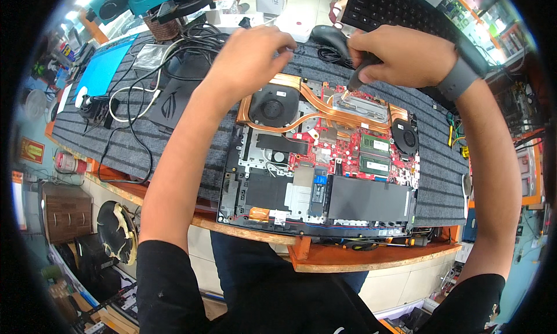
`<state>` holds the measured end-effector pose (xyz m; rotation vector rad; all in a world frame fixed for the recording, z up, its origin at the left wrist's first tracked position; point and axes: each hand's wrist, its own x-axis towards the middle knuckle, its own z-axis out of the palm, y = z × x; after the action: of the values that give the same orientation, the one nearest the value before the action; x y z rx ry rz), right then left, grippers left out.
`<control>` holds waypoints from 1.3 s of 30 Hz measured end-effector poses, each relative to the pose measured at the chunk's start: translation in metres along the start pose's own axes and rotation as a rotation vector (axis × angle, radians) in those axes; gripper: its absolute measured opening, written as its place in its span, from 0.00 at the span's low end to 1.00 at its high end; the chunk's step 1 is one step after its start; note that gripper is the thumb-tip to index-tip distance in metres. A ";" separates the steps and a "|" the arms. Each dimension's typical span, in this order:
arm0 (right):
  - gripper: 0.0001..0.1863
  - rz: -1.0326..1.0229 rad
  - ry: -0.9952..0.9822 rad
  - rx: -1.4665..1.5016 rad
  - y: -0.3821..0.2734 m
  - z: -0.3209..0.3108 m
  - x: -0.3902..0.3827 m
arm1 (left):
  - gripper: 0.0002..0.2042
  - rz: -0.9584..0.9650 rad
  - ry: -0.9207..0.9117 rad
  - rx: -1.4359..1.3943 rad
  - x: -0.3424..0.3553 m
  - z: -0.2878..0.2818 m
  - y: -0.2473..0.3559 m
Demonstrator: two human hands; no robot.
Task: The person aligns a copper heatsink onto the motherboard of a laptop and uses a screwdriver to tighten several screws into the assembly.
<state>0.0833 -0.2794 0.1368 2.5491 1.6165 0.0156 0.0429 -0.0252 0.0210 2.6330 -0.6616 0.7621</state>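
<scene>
An opened laptop [368, 198] lies bottom-up, showing a red circuit board, copper heat pipes, two fans, memory sticks and a battery. My right hand [394, 58] grips a dark screwdriver [357, 79], its tip down at the silver heatsink plate [364, 106] between the pipes at the upper right of the board. My left hand [252, 58] hovers above the upper left edge of the laptop, near the left fan [271, 109], fingers loosely curled and thumb apart, with nothing visible in them.
A ridged grey mat [438, 195] covers the wooden bench [377, 258]. Tangled cables [145, 148], a blue mat [104, 67], a teal microscope [133, 0], a mouse [328, 36] and a black keyboard [394, 9] surround the laptop. A stool [116, 229] stands lower left.
</scene>
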 end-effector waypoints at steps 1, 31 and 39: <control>0.16 0.127 -0.096 -0.086 0.000 -0.001 0.002 | 0.08 0.001 -0.070 0.040 0.008 0.006 -0.001; 0.20 0.209 -0.309 -0.196 -0.005 -0.012 0.020 | 0.09 -0.270 -0.041 -0.292 0.013 0.007 0.008; 0.17 0.305 -0.317 -0.169 -0.006 -0.011 0.015 | 0.08 -0.377 0.099 -0.855 -0.022 -0.006 0.035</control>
<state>0.0830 -0.2626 0.1459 2.4867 1.0615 -0.2032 0.0054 -0.0444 0.0195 1.8334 -0.3302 0.3674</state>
